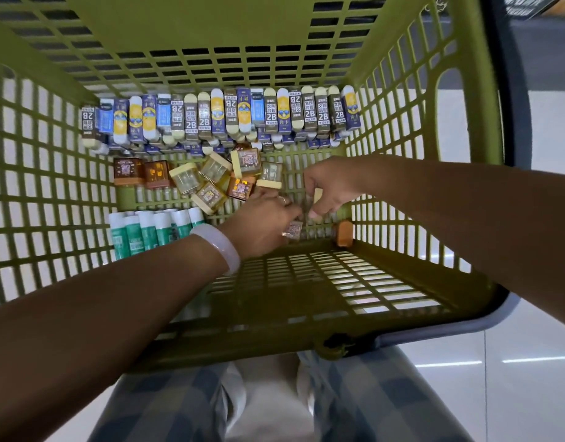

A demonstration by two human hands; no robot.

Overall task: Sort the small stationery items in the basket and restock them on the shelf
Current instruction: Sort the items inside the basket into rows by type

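Both hands reach into the green basket (pixel 67 193): left hand (pixel 262 224) and right hand (pixel 330 189) each pinch small clear boxes (pixel 211 177) — light, rigid, slick-sided, likely best gripped across flat faces.

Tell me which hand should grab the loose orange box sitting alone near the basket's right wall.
Right, probably. The orange box lies just below and right of the right hand, with nothing between them. The left hand already holds a small clear box and would have to reach across under the right.
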